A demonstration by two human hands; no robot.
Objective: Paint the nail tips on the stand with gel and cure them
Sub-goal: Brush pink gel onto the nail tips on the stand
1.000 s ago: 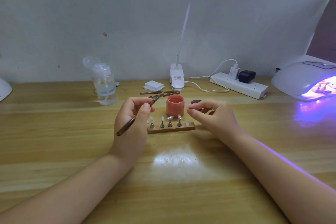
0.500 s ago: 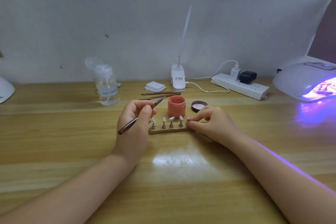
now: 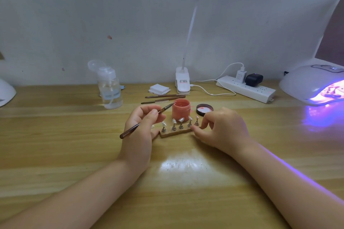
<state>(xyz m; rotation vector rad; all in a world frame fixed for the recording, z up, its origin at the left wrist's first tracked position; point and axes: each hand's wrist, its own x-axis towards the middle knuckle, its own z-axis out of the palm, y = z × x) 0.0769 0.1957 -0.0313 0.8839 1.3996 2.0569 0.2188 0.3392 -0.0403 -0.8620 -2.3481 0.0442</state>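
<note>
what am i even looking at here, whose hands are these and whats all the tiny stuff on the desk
This is one picture from a camera worn on a person's head, looking down at their own two hands on a wooden desk. No machine is involved. The left hand holds a thin brush like a pen. The right hand touches the end of a small wooden stand carrying a row of nail tips on pegs. Behind it sits an open pink gel jar, its lid beside it. At far right a curing lamp glows purple. Spare brushes, a pump bottle and a power strip lie further back.

A nail-art desk: curing lamp (image 3: 314, 83) (glowing violet), gel jar (image 3: 181, 109), brushes (image 3: 163, 98).
</note>
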